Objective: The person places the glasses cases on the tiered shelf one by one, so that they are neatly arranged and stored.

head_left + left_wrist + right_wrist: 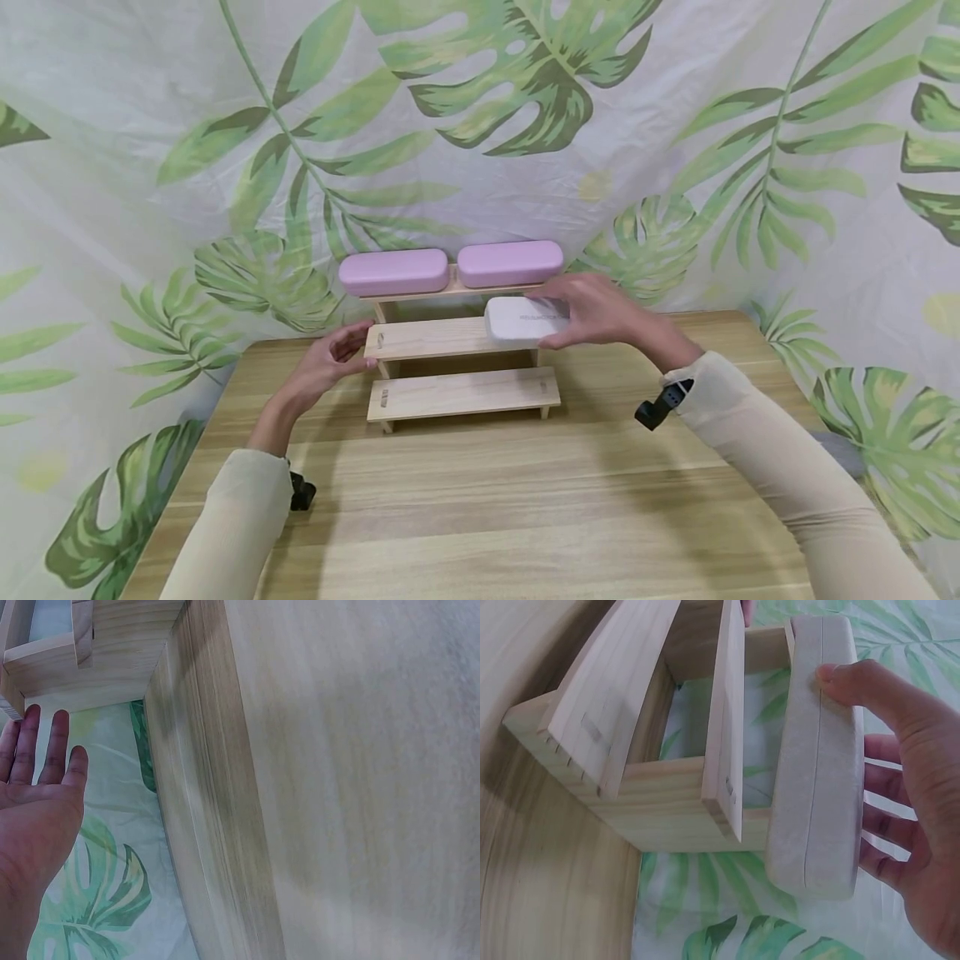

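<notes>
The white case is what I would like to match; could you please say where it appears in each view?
Head: the white case is just right of centre, in the right hand.
Left wrist: it is not in the picture.
Right wrist: it is right of centre, running up and down the picture.
Shared landmark: the wooden stand, near the centre in head, towards the top left in both wrist views.

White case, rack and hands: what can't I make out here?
- White case: lettering too small to read in the head view; right end hidden by the right hand.
- Wooden rack: end markings too small, head view.
- Left hand: thumb side cut off by the left picture edge, left wrist view.
</notes>
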Demonstrator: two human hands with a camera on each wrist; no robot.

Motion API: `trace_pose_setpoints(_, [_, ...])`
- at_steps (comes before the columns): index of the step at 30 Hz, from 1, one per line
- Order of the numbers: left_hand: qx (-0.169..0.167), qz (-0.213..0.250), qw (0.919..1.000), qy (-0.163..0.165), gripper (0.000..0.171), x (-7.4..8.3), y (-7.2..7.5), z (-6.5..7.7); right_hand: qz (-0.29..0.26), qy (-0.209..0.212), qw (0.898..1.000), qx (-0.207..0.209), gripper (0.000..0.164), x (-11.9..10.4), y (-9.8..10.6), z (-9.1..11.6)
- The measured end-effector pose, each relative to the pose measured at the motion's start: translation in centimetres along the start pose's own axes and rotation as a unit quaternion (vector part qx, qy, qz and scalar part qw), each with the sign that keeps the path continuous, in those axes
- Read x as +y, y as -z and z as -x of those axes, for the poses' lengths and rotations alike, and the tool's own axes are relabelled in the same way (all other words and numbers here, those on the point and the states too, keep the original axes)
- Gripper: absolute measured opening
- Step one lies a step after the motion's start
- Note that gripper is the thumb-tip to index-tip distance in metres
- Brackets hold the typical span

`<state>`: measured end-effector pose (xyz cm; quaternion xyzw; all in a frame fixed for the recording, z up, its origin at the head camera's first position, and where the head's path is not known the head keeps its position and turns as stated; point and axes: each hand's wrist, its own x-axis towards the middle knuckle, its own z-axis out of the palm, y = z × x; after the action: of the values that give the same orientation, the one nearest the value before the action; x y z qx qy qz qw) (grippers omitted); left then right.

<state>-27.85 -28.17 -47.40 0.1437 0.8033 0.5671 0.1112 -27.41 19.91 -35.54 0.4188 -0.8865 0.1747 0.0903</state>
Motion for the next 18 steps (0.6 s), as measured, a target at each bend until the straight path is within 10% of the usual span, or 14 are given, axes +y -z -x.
trace_pose_setpoints(18, [-0.002, -0.004, 0.9999, 0.010, 0.080, -0.1, 0.1, 0.0, 0.001, -0.009, 1.000, -0.006, 0.077, -1.5, -1.1, -2.9])
